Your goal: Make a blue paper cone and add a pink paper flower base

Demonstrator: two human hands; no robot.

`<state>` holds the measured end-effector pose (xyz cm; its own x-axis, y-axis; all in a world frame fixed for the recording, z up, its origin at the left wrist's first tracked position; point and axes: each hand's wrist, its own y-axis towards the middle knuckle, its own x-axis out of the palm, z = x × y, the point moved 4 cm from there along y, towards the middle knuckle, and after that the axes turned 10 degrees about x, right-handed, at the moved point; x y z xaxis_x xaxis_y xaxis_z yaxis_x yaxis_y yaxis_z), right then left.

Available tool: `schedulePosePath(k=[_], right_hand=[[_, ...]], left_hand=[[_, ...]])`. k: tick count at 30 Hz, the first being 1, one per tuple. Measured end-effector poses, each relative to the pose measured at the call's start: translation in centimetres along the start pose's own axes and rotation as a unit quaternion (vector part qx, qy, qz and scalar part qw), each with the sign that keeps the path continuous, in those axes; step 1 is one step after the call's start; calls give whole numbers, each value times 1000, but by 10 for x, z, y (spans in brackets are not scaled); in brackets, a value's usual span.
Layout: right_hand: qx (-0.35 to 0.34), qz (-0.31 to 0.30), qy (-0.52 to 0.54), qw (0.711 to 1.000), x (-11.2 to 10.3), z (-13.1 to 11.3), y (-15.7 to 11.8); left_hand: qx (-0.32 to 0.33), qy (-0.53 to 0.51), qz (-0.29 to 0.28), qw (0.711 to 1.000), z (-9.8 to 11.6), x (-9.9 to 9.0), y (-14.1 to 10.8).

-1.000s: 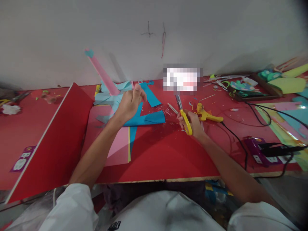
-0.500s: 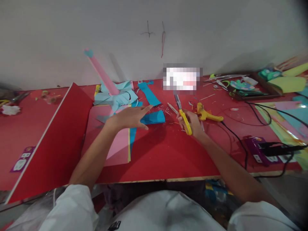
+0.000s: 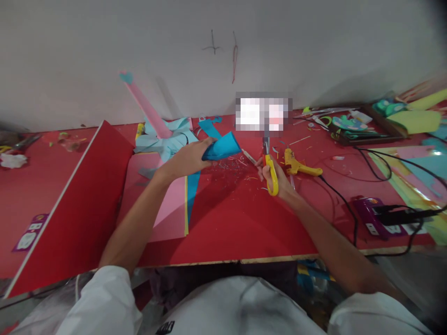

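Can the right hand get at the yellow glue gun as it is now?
Probably within reach, but not freely: the glue gun lies just to the right of the right hand, with nothing bulky between them. However, the scissors in its fingers would likely hinder a grip.

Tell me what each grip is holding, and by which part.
The left grip holds the curled blue sheet by its left end; the right grip holds the scissors by their yellow handles.
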<state>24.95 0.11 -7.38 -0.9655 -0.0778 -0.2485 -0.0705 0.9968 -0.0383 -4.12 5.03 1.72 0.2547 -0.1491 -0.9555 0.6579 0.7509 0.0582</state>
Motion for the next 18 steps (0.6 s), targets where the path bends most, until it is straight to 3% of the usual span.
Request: schedulePosePath(k=[4,6,18], right_hand=[[15,13,-61,998,-7,3,6],[10,26,-107,994,-11,4,9],[-28,-4,-258,966,-4,-11,7]], left_hand=[[14,-30,105,994,1,-13,-1],[23,-35,126,991,1,-19,-2],[67,-138,13,988,-8,-31,-8]])
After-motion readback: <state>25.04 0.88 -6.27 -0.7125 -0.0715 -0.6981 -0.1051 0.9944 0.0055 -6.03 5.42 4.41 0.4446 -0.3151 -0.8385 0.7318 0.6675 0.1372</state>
